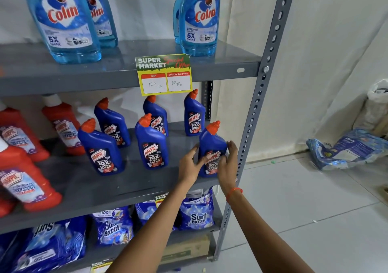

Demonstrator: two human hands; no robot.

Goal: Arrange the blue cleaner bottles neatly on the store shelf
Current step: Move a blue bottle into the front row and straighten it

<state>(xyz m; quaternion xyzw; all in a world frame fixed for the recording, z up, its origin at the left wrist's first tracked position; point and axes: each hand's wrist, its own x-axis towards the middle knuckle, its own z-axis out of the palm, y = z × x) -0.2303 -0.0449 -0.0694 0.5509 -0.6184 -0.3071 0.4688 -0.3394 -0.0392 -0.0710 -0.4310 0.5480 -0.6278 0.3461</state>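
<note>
Several blue Harpic bottles with orange caps stand on the grey middle shelf [88,188]. The front right bottle [212,144] stands upright near the shelf's right front corner. My left hand [190,166] touches its left side and my right hand [227,165] wraps its right side, fingers around the label. To the left stand a front middle bottle [152,144] and a front left bottle [100,148]. Behind them are three more: back left [112,123], back middle [157,113], back right [194,115].
Red Harpic bottles [23,180] fill the shelf's left end. Colin spray bottles [198,18] stand on the upper shelf above a yellow price tag [164,75]. Surf Excel bags [197,211] lie on the lower shelf. The grey upright post [247,129] bounds the right side. Plastic bags [346,148] lie on the floor.
</note>
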